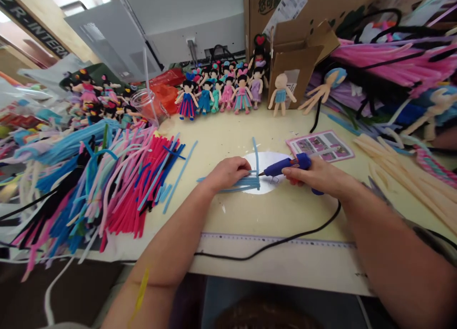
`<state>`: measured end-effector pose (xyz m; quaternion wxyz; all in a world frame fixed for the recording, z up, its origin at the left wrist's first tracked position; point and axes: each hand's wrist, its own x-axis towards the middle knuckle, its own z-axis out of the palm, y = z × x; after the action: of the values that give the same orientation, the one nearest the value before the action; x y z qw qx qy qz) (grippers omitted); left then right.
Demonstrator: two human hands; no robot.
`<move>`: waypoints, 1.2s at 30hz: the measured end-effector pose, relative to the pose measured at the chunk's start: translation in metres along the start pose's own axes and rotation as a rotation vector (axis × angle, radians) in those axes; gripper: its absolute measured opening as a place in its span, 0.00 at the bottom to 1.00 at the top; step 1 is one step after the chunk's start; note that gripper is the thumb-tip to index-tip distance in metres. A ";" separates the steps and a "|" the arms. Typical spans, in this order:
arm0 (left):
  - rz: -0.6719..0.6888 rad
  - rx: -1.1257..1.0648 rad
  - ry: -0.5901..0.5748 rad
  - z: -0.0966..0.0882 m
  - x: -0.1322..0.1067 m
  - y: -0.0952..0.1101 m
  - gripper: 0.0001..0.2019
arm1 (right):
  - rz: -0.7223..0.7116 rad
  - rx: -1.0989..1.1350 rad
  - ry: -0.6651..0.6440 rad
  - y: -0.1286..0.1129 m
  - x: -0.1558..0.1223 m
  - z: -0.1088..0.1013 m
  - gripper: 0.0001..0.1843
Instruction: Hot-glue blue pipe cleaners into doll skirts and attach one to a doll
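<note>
My left hand (228, 173) presses down on a flat row of light-blue pipe cleaners (246, 182) lying partly on a white round disc (273, 161); one blue pipe cleaner crosses them upright. My right hand (316, 175) is closed around a blue glue gun (290, 164) whose tip points left at the end of the blue row. The gun's black cord (285, 241) trails off toward the table's front edge.
A big heap of pink, blue and black pipe cleaners (107, 186) fills the left. Finished small dolls (221, 93) stand at the back by cardboard boxes (296, 57). A pink card (321, 145), cream pipe cleaners (400, 176) and pink bundles lie right.
</note>
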<state>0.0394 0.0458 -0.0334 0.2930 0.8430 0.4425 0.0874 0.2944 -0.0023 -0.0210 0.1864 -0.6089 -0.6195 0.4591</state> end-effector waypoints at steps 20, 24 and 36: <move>0.005 0.060 0.026 0.003 0.000 0.005 0.06 | 0.059 -0.121 0.092 -0.013 -0.002 0.005 0.20; 0.006 0.047 0.026 0.002 -0.001 0.005 0.06 | 0.074 -0.125 0.093 -0.012 -0.002 0.005 0.20; -0.011 0.050 0.024 0.002 -0.001 0.005 0.06 | 0.078 -0.154 0.110 -0.012 -0.002 0.005 0.20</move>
<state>0.0434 0.0422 -0.0318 0.2671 0.8465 0.4526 0.0851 0.2841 -0.0043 -0.0132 0.1547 -0.6693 -0.6175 0.3832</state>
